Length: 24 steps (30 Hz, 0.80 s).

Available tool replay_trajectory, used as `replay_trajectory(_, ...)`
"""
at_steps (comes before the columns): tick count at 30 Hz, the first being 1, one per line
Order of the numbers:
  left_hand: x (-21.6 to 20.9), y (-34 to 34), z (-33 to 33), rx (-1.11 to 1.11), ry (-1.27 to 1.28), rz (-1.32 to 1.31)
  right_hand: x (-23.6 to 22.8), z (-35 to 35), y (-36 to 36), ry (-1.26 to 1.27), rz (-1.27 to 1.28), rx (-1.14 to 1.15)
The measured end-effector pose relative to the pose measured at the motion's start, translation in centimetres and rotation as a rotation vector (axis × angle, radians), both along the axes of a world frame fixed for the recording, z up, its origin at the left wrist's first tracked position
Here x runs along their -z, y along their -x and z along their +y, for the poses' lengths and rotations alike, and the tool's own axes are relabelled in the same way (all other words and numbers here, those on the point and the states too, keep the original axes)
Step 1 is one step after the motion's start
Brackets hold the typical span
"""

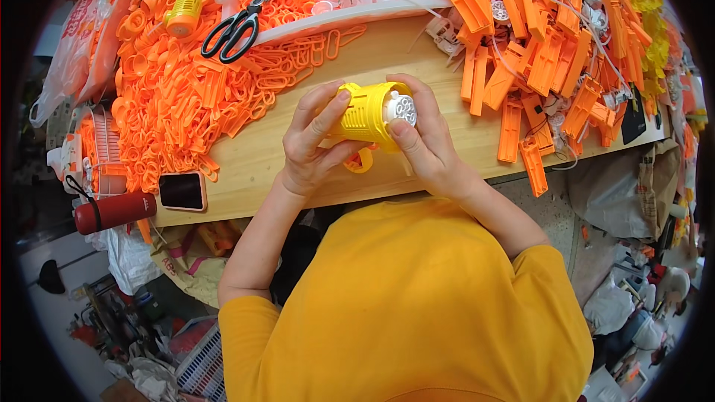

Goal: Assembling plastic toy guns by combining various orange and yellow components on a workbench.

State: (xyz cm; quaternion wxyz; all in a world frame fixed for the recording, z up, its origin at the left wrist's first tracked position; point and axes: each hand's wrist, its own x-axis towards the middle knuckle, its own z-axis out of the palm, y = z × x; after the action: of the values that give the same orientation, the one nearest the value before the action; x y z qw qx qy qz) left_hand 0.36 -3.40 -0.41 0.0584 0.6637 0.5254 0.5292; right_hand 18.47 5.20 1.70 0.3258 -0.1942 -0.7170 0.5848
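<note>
Head: yellow housing (361, 113) (sideways) between both hands (310, 138).

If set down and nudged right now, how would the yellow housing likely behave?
The yellow housing would probably roll, given its rounded body. It looks stiff: its moulded, slotted wall shows no sag. It may be light, being thin-rimmed, though the white insert could weight its open end.

Far left: bag (83, 45) bears red lettering. Left: bottle (119, 212) bears small, illegible marking. Near left: sack (186, 259) bears reddish letters.
</note>
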Motion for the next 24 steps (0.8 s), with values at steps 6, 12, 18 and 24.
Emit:
replay_trajectory(6, 0.2, -1.1, 0.4, -0.066, -0.07, 0.102, -0.7, -0.6, 0.7, -0.166, -0.037, 0.205)
replay_trajectory(12, -1.8, -2.2, 0.8, -0.084, -0.062, 0.262, 0.9, 0.3, -0.2, 0.226, 0.108, 0.221)
replay_trajectory(18, -1.9, -2.8, 0.3, -0.122, 0.281, -0.78, 1.8, 0.3, -0.5, 0.125, 0.343, 0.069)
replay_trajectory(24, -1.8, -3.0, 0.8, -0.104, 0.166, -0.912, 1.8, 0.4, -0.6, -0.212, 0.3, 0.039)
